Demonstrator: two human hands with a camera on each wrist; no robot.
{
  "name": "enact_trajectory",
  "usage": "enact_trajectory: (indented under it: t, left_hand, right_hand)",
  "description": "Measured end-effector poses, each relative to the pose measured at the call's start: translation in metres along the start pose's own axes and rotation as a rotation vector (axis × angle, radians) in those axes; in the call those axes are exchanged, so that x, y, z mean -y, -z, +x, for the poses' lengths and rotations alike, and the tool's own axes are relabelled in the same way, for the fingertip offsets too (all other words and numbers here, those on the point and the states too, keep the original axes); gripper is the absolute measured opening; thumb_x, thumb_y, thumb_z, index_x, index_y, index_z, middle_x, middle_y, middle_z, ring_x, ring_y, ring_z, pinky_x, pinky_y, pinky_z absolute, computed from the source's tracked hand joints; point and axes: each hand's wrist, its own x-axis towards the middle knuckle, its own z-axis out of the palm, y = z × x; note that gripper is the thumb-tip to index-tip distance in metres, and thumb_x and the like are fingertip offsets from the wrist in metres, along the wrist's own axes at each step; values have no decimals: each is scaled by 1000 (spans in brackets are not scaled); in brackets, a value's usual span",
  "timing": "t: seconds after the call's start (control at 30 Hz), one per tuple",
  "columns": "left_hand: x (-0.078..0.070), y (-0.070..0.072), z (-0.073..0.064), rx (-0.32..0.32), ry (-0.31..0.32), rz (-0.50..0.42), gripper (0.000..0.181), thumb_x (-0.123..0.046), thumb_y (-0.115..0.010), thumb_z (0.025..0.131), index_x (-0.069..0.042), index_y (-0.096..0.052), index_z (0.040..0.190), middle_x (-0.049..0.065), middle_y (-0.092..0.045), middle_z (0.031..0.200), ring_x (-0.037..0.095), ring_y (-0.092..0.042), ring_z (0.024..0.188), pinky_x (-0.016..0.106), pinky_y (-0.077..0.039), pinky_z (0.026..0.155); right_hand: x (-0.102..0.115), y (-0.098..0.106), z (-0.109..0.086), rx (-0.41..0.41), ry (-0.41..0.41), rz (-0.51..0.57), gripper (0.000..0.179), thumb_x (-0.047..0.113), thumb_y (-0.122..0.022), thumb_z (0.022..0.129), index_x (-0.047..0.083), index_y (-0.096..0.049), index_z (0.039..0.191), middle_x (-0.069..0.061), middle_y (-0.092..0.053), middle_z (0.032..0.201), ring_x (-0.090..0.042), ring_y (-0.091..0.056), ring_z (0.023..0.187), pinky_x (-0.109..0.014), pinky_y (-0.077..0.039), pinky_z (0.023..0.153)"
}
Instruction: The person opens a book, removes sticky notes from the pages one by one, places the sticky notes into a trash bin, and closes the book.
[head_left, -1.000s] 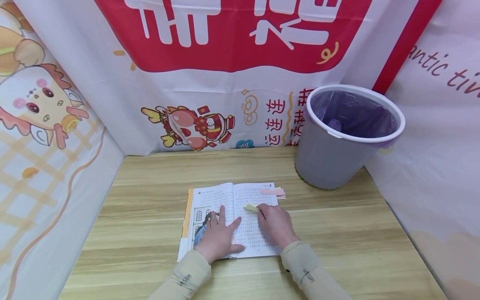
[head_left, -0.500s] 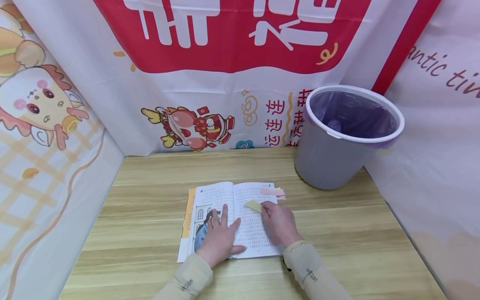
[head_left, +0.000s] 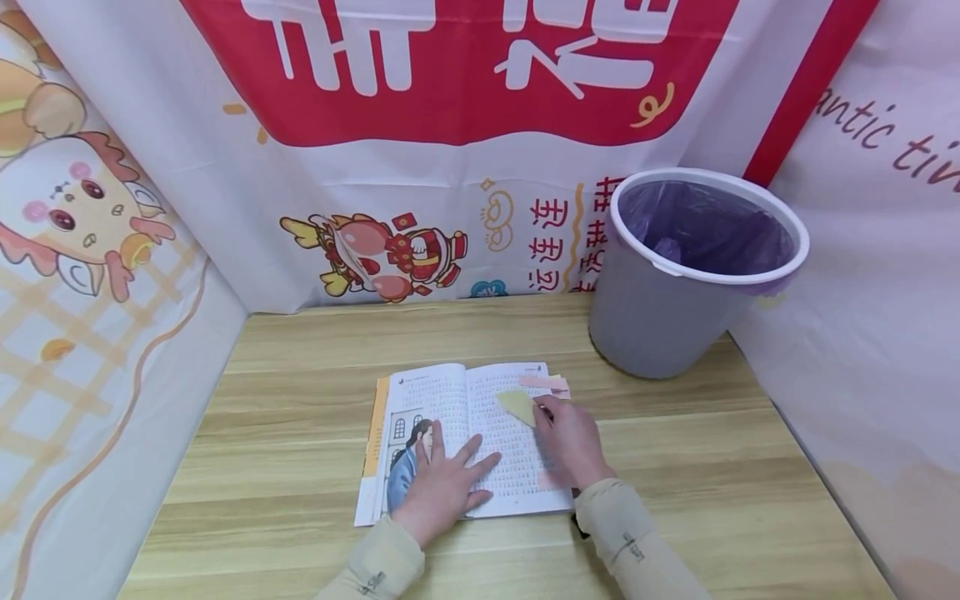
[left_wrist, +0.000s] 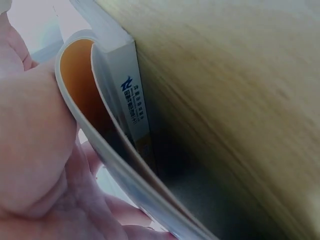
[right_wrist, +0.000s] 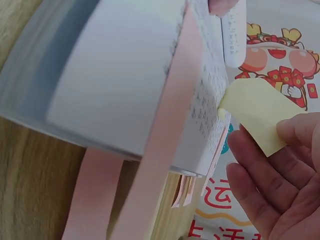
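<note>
An open book with printed pages lies on the table, a drawing of a person in blue on its left page. My left hand rests across the middle of it with fingers spread, pressing the pages. In the left wrist view the book's curled cover and its spine show beside that palm. My right hand pinches a yellow sticky note between thumb and fingers over the right page; the note's far end is right at the page surface. Pink sticky strips stick out past the page edge.
A grey trash bin with a purple liner stands at the back right of the wooden table. Printed cloth hangs behind the table and along both sides.
The right hand has drawn back to the right with the yellow sticky note, more of which now shows. The left hand's fingers have spread further apart on the pages.
</note>
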Motion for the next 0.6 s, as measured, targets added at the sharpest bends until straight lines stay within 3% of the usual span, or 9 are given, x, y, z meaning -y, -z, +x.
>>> enact_trajectory:
  t: [0.33, 0.43, 0.6]
  left_hand:
    - [-3, 5, -1, 16, 3, -19, 56, -59, -49, 96, -38, -46, 147, 4, -36, 157, 71, -15, 130, 81, -25, 97]
    - [-3, 6, -1, 24, 6, -11, 55, -59, -49, 96, -38, -46, 147, 3, -37, 157, 71, -16, 130, 81, -26, 96]
    - [-3, 5, 0, 26, 9, -6, 55, -58, -50, 96, -38, -46, 147, 3, -37, 156, 71, -18, 130, 80, -29, 96]
  right_hand:
    - [0, 11, 2, 17, -66, 75, 25, 16, -63, 98, 7, -70, 120, -11, -71, 116, -27, -63, 117, -44, -52, 95]
    - [-3, 14, 3, -4, -63, 90, 27, 17, -63, 98, 7, -69, 122, -11, -71, 114, -25, -66, 110, -42, -55, 92]
    - [-6, 19, 5, -98, -3, 99, 25, 16, -63, 97, 5, -71, 118, -9, -74, 99, -20, -69, 84, -39, -58, 76]
